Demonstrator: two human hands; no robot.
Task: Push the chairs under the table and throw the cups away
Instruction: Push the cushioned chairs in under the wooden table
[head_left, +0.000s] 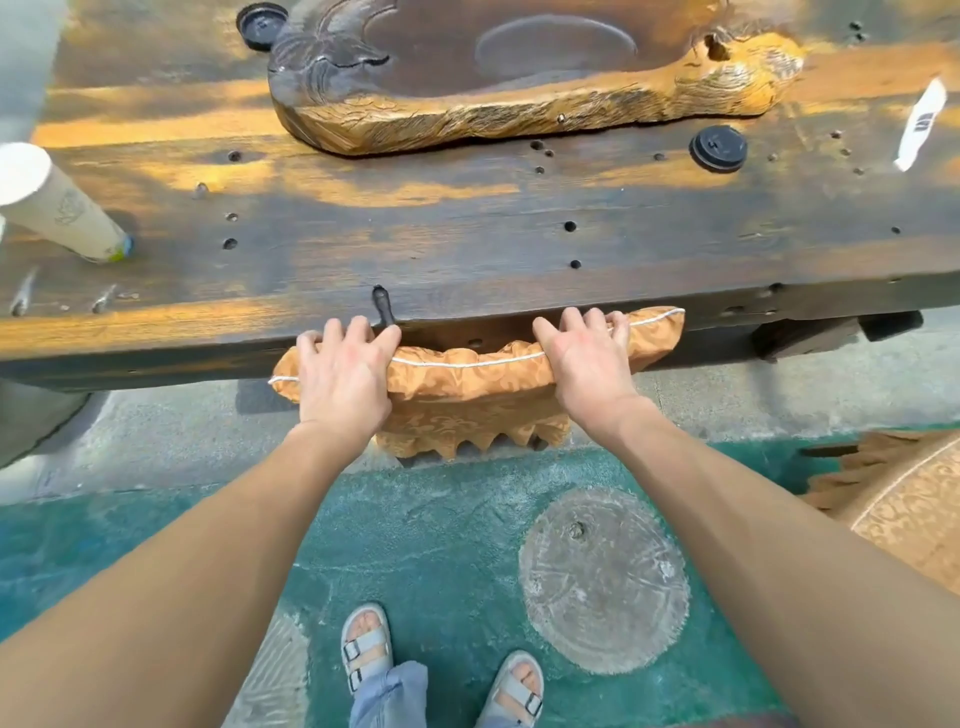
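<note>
Wide dark table (467, 249) across the top of my view, and the chair (467, 384) with the orange cushion is tucked most of the way under its near edge; only the cushioned top and a bit of fringe show in front of the edge, so I'd call this chair nearly home, maybe one last nudge to go. Off at my right edge there's a second chair (904, 499) in the same orange fabric, standing out on the green floor, well clear of the table, so that one looks not yet pushed in. The cups are not dealt with either: one paper cup (57, 208) stands on the table at far left, well apart from me, with two black lids (261, 23) lying loose on the tabletop. So by my reckoning I'm in the early part of the job, with chair work first and the bin run to come. Now the grip: left grip (343, 371) and right grip (587, 358) are both on the cushion's top edge, set apart toward its two ends, fingers curled over the far side and thumbs along the near face, closed round the padding and holding nothing else.
</note>
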